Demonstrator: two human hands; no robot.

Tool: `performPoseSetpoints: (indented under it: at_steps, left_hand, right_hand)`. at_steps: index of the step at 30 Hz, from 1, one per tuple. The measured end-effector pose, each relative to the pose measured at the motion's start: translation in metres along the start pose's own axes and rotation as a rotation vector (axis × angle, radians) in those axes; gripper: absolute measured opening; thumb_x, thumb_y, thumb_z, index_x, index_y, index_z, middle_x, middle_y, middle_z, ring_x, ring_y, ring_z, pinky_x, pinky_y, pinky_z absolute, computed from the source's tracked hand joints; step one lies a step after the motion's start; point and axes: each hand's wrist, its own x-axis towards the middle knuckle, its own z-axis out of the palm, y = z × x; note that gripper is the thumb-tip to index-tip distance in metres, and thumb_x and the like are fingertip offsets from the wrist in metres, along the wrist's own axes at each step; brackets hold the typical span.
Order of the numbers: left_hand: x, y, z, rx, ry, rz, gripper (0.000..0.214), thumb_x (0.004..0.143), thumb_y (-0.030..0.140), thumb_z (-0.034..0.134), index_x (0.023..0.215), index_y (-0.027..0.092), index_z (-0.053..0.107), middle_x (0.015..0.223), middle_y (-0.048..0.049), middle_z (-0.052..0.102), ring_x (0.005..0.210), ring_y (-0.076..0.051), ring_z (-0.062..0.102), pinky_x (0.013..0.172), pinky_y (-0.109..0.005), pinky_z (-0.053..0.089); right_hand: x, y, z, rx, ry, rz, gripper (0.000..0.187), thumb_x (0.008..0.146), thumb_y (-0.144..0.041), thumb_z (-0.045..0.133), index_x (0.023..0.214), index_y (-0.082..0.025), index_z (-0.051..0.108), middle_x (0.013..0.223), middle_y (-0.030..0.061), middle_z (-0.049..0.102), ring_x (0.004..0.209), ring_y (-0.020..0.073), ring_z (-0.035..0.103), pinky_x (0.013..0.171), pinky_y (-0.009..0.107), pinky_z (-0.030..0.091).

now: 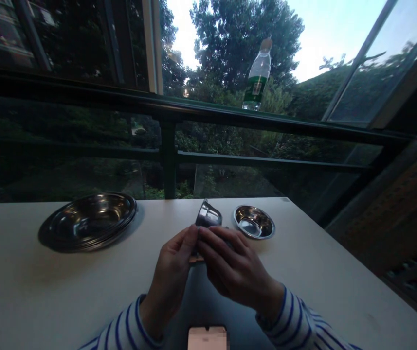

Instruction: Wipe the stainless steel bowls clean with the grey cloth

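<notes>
My left hand (173, 270) and my right hand (232, 270) meet above the middle of the white table (325, 291). Both are closed, fingertips pressed together around something mostly hidden. Just beyond the fingertips shows a small shiny metal piece (208, 214), cup-like with a pointed upper edge; whether the fingers hold it or it stands behind them I cannot tell. A thin orange-brown edge (196, 259) peeks out below the fingers. To the right of the metal piece sits a small steel bowl (254, 222), touched by neither hand.
Several nested steel basins (87, 221) stand at the left. A phone (207, 339) lies at the near edge, between my forearms. Behind the table runs a dark railing (201, 113), with a plastic bottle (256, 82) with a green label standing on it.
</notes>
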Motion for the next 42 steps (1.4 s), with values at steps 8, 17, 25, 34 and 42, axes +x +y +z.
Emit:
performPoseSetpoints:
  at_steps: [8, 17, 25, 34, 42]
  left_hand:
    - [-0.005, -0.002, 0.002, 0.135, -0.077, -0.002, 0.027, 0.079, 0.032, 0.05, 0.098, 0.017, 0.064, 0.087, -0.0032, 0.068, 0.082, -0.015, 0.059, 0.077, -0.026, 0.042]
    - [-0.003, 0.0, 0.0, 0.12, -0.036, 0.015, 0.028, 0.079, 0.032, 0.052, 0.1, 0.019, 0.063, 0.091, -0.003, 0.068, 0.084, -0.015, 0.059, 0.08, -0.027, 0.042]
    - [-0.003, -0.001, 0.0, 0.118, -0.071, -0.017, 0.028, 0.079, 0.033, 0.051, 0.1, 0.019, 0.064, 0.09, -0.004, 0.068, 0.082, -0.016, 0.059, 0.077, -0.028, 0.043]
    - [-0.007, 0.001, 0.002, 0.106, -0.082, -0.058, 0.028, 0.079, 0.032, 0.051, 0.098, 0.017, 0.064, 0.087, -0.0042, 0.069, 0.079, -0.016, 0.06, 0.078, -0.029, 0.043]
    - [-0.002, 0.002, 0.001, 0.028, -0.007, 0.012, 0.028, 0.078, 0.032, 0.052, 0.097, 0.016, 0.064, 0.091, -0.0047, 0.068, 0.084, -0.017, 0.059, 0.08, -0.028, 0.042]
  right_hand:
    - [0.002, 0.026, -0.012, 0.153, 0.118, 0.29, 0.034, 0.082, -0.016, 0.039, 0.113, -0.01, 0.05, 0.116, 0.0122, 0.052, 0.106, 0.023, 0.044, 0.09, 0.042, 0.039]
    - [0.003, 0.011, -0.013, 0.128, 0.097, 0.179, 0.037, 0.078, -0.017, 0.044, 0.114, -0.01, 0.051, 0.119, 0.012, 0.051, 0.108, 0.0255, 0.042, 0.088, 0.043, 0.04]
    - [0.002, 0.02, -0.008, 0.163, 0.14, 0.249, 0.036, 0.079, -0.018, 0.043, 0.113, -0.013, 0.052, 0.118, 0.0108, 0.052, 0.107, 0.0242, 0.044, 0.089, 0.043, 0.038]
    - [0.003, 0.032, -0.011, 0.291, 0.157, 0.463, 0.031, 0.081, -0.016, 0.038, 0.106, -0.016, 0.057, 0.108, 0.0079, 0.059, 0.101, 0.0202, 0.05, 0.088, 0.04, 0.041]
    - [0.001, 0.002, -0.006, 0.071, 0.085, 0.044, 0.043, 0.076, -0.017, 0.047, 0.119, -0.013, 0.048, 0.123, 0.0083, 0.05, 0.109, 0.0261, 0.042, 0.086, 0.043, 0.04]
